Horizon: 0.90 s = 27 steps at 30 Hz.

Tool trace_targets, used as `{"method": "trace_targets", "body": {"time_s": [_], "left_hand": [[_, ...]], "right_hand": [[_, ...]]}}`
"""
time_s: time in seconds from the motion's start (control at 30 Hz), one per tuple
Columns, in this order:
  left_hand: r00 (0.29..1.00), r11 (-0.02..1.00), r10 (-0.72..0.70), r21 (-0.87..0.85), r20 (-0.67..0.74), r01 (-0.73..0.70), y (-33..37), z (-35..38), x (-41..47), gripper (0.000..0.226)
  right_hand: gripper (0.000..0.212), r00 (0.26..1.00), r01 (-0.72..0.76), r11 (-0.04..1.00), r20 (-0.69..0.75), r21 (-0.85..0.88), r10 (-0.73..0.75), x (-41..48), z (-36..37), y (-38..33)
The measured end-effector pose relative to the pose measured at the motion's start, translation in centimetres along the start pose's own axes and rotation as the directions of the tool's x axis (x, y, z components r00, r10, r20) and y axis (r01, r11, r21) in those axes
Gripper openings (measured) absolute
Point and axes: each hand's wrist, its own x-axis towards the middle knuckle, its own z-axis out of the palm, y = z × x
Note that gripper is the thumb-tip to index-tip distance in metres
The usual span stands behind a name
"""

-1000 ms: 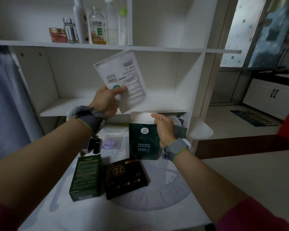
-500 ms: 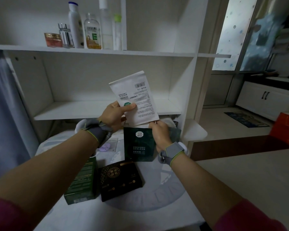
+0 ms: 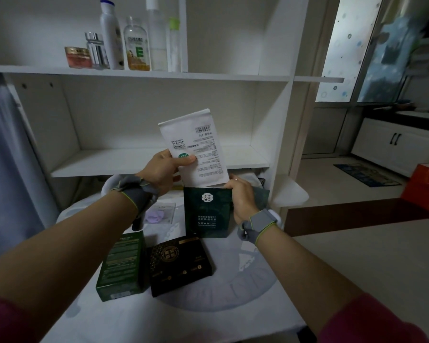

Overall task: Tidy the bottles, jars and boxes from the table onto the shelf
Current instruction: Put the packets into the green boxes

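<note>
A green box (image 3: 122, 263) and a black box (image 3: 180, 263) lie flat side by side on the white table (image 3: 208, 318), nearer the camera than either hand and below the left forearm. Beyond them, the person's right hand (image 3: 242, 199) grips a dark green mask box (image 3: 206, 211) upright over the table, the fingers curled round its upper right edge beside the open top. The left hand (image 3: 161, 169) pinches a white sachet (image 3: 196, 147) between thumb and fingers at its lower left side; the sachet stands tilted above those fingers, its bottom edge at the mouth of the mask box and touching the right hand's fingertips. A purple item in a clear packet (image 3: 159, 215) lies on the table under the left wrist. Behind both hands runs the lower shelf (image 3: 124, 162). High above the fingers, on the upper shelf, stand a small jar (image 3: 77, 56), a silver bottle (image 3: 96, 50), a white bottle (image 3: 110, 35), a clear bottle marked E (image 3: 136, 45), a tall clear bottle (image 3: 156, 33) and a green-capped tube (image 3: 174, 43).
</note>
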Motion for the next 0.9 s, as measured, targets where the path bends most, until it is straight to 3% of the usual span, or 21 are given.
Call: {"method": "trace_targets", "body": {"time_s": [0.13,0.2,0.27,0.37,0.5,0.73,0.9], "left_hand": [[1.000,1.000,0.005,0.018,0.031,-0.005,0.1,0.3,-0.2,0.038],[0.999,0.999,0.009,0.035,0.037,-0.010,0.0,0.5,-0.2,0.038],[0.999,0.998,0.017,0.059,0.034,-0.019,-0.2,0.7,-0.2,0.037],[0.998,0.996,0.033,0.077,0.045,-0.037,-0.5,1.2,-0.2,0.036],[0.997,0.993,0.041,0.107,0.061,-0.047,-1.1,1.2,-0.4,0.032],[0.997,0.974,0.034,0.222,0.076,-0.051,-1.4,0.8,-0.4,0.034],[0.994,0.990,0.112,0.079,0.019,-0.113,-1.1,1.0,-0.6,0.023]], "right_hand": [[0.019,0.997,-0.076,0.996,-0.018,0.041,0.076,0.2,0.2,0.1],[0.025,0.993,-0.111,0.993,-0.044,0.033,0.113,0.3,0.3,0.1],[0.011,0.991,-0.122,0.992,-0.052,0.034,0.123,0.1,0.1,-0.1],[0.023,0.990,-0.125,0.991,-0.052,0.043,0.127,0.5,-0.3,-0.1],[0.012,0.989,-0.134,0.990,-0.059,0.036,0.135,0.5,-0.2,-0.1],[0.011,0.987,-0.149,0.988,-0.064,0.026,0.151,0.7,-0.2,-0.2],[0.010,0.986,-0.143,0.988,-0.078,0.050,0.147,1.2,-0.1,0.2]]}}
